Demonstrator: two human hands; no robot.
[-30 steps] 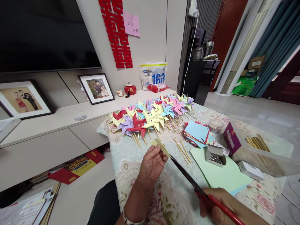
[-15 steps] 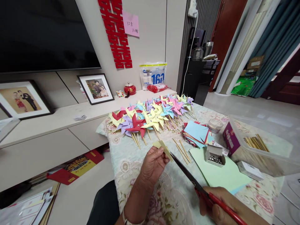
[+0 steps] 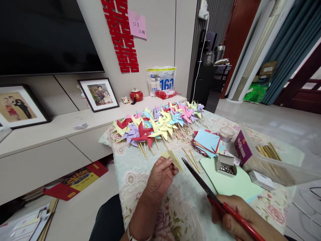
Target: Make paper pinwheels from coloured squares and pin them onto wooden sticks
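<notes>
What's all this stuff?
Tablecloth: one, pale floral, centre
Pinwheels: many, mixed colours, far tablecloth
Folded paper: one, pale yellow, left hand
Scissors: one, black and red, right hand
Loose sticks: a few, tan, mid tablecloth
Paper squares: one stack, blue on top, right
Paper sheets: one pile, green on top, right
Open box: one, white, on sheets
Metal pieces: many, silver, open box
Closed box: one, white, right
Stick bin: one, clear, right
Round tub: one, clear, right
Photo frames: two, black, ledge
Puzzle cube: one, multicoloured, ledge
Jar: one, red, ledge
Plastic bag: one, clear, ledge
Screen: one, black, wall
Paper cutout: one, red, wall
Note: one, pink, wall
Curtain: one, teal, right
Left hand: one, bare, centre
Right hand: one, bare, lower right
</notes>
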